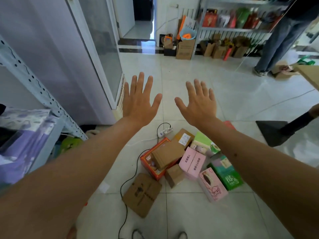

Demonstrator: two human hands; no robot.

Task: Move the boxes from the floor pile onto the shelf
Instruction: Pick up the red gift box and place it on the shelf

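Bright, even daylight fills the room, strongest from the open doorway (pixel 144 18) at the far end. The glossy white floor tiles (pixel 224 94) carry pale glare patches and soft reflections — shadows stay faint. The wide-angle lens bends straight lines near the edges, and the far shelves (pixel 241 19) look soft and slightly blurred — the middle is sharper.

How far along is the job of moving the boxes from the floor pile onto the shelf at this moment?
Done: nothing that shows; no box from the pile can be seen on the shelf frame at left.
In hand: nothing. The left hand and right hand are spread open in the air above the pile.
Left: the whole pile, including the red box, pink box, green box and flat brown box.
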